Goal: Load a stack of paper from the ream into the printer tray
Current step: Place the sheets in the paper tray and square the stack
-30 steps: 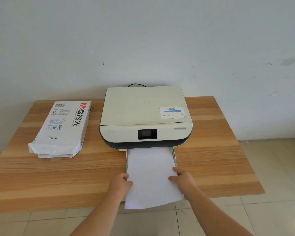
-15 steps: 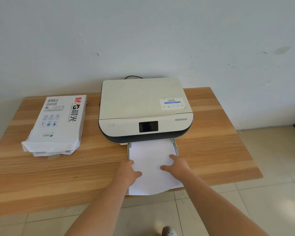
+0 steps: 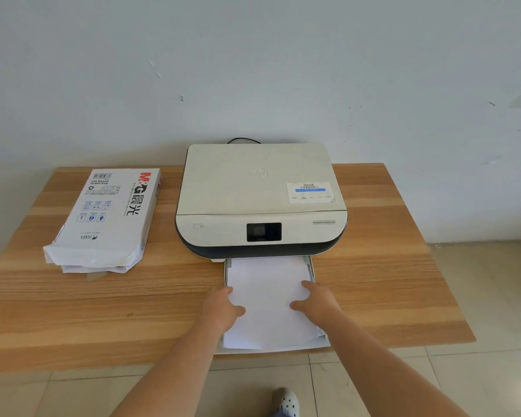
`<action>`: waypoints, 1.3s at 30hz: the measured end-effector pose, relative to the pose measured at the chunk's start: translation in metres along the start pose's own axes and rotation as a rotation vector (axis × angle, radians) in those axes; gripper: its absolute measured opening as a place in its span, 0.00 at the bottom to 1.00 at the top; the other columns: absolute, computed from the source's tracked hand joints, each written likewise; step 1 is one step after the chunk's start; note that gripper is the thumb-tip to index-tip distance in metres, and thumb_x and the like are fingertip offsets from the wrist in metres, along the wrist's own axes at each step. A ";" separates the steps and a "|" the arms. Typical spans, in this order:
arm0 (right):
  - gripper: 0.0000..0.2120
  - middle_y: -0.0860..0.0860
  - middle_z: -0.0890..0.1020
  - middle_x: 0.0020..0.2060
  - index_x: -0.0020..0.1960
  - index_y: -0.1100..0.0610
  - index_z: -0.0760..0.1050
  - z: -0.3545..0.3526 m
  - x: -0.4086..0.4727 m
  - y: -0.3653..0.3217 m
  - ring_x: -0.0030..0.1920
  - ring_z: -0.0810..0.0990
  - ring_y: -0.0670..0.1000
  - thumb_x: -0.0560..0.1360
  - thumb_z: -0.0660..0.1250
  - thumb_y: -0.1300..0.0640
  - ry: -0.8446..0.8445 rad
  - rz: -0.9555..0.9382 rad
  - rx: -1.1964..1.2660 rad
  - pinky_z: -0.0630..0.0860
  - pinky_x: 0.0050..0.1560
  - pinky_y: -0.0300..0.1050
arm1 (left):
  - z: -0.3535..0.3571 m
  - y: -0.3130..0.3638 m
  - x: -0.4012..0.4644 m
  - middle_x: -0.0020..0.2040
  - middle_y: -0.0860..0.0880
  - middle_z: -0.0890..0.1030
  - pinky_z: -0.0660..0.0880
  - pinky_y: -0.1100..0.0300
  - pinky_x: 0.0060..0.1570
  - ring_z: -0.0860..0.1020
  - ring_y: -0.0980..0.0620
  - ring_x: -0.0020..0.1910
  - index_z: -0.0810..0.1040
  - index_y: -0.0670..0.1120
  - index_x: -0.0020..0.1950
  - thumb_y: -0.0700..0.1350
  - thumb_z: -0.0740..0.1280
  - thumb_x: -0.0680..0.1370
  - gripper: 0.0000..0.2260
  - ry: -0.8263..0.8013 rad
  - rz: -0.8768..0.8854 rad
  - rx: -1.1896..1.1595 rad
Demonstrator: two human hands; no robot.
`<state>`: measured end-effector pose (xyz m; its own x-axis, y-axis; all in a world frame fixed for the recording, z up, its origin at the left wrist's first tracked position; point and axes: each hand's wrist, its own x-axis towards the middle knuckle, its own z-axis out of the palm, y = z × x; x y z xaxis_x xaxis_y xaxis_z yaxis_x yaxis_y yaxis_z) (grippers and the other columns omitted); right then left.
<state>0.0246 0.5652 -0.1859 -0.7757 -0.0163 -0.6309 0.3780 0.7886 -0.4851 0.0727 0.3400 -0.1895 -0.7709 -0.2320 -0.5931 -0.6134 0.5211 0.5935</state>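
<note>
A stack of white paper (image 3: 268, 299) lies in the pulled-out printer tray (image 3: 311, 267) in front of the cream and dark printer (image 3: 260, 203). My left hand (image 3: 221, 308) rests on the stack's left edge, thumb on top of the sheets. My right hand (image 3: 316, 300) lies on the stack's right side with its fingers stretched forward along the top sheet. The near end of the paper reaches the tray's front lip at the table edge. The opened ream (image 3: 106, 218), white with red and black print, lies on the table to the left of the printer.
The wooden table (image 3: 388, 266) stands against a pale wall, with a black cable (image 3: 244, 140) behind the printer. Beige floor tiles lie below and to the right. A foot in a white perforated shoe (image 3: 286, 401) shows under the table's front edge.
The paper stack has slid further into the tray toward the printer. Both hands have moved forward with it, onto the top of the sheets.
</note>
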 end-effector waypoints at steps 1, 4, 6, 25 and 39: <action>0.36 0.55 0.64 0.72 0.75 0.53 0.61 -0.003 0.002 0.001 0.66 0.70 0.55 0.72 0.72 0.50 -0.006 -0.007 0.010 0.75 0.60 0.46 | -0.001 0.001 0.001 0.71 0.43 0.67 0.71 0.54 0.63 0.69 0.45 0.67 0.66 0.44 0.72 0.44 0.73 0.72 0.31 0.000 -0.011 -0.014; 0.35 0.54 0.67 0.71 0.75 0.53 0.63 -0.014 0.011 0.006 0.62 0.74 0.54 0.72 0.73 0.52 -0.040 -0.021 0.045 0.77 0.56 0.45 | 0.000 0.008 0.003 0.71 0.43 0.68 0.70 0.53 0.64 0.70 0.45 0.66 0.66 0.43 0.72 0.43 0.73 0.72 0.31 0.006 -0.049 -0.053; 0.34 0.54 0.68 0.70 0.74 0.53 0.63 -0.019 0.016 0.008 0.60 0.75 0.54 0.72 0.72 0.54 -0.067 -0.030 0.048 0.77 0.54 0.43 | 0.000 0.011 0.004 0.71 0.43 0.68 0.70 0.55 0.64 0.69 0.45 0.67 0.65 0.43 0.72 0.43 0.72 0.72 0.31 0.004 -0.065 -0.052; 0.28 0.54 0.75 0.61 0.73 0.50 0.64 -0.017 0.043 0.021 0.41 0.78 0.47 0.76 0.62 0.66 -0.066 -0.091 0.053 0.75 0.34 0.35 | 0.008 0.010 0.013 0.59 0.44 0.76 0.70 0.66 0.39 0.74 0.51 0.51 0.72 0.44 0.67 0.33 0.69 0.73 0.23 0.115 -0.134 -0.081; 0.27 0.51 0.63 0.71 0.72 0.52 0.65 -0.007 0.039 0.010 0.58 0.72 0.50 0.75 0.59 0.69 0.073 -0.141 -0.107 0.70 0.45 0.37 | -0.004 0.006 0.020 0.53 0.48 0.76 0.72 0.61 0.46 0.74 0.52 0.51 0.74 0.43 0.63 0.35 0.69 0.73 0.19 0.145 -0.050 -0.066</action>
<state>-0.0047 0.5768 -0.2113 -0.8531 -0.0898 -0.5140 0.2101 0.8426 -0.4959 0.0535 0.3351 -0.1954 -0.7527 -0.3747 -0.5414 -0.6581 0.4520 0.6022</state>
